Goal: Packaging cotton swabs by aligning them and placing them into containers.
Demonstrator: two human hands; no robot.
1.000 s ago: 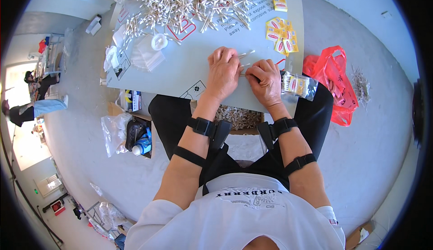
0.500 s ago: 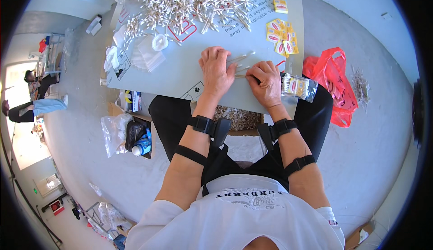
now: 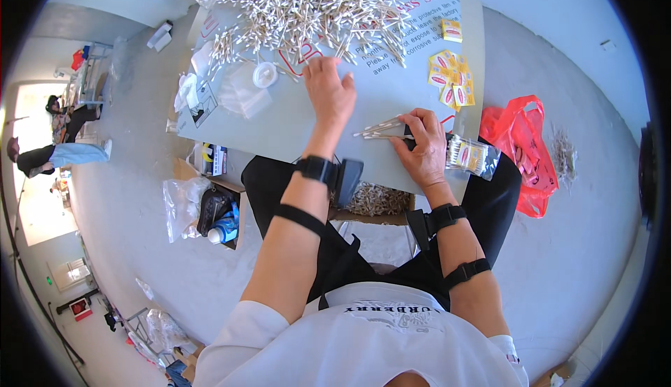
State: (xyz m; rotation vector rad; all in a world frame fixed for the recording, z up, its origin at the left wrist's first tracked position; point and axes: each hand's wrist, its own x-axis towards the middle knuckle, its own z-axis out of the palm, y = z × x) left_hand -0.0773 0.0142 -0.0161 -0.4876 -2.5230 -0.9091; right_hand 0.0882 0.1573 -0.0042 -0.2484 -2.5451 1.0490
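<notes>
- left hand (image 3: 330,95) has split off from the right one, half a second ago both were together at the near edge of the grey sheet-metal counter (image 3: 293,125), now it's stretched out toward the far side with fingers spread loose and nothing in it
- it's hovering just short of the big heap of white-tipped wooden cotton swabs (image 3: 307,6)
- right hand (image 3: 425,151) hasn't moved, its grip is closed around a small bundle of swabs (image 3: 381,128) sticking out leftward, near the counter's near-right corner
- clear plastic packet of swabs (image 3: 470,155) sits just beside that hand
- looks to me like the bundle isn't full yet and the free hand is going back for more
</notes>
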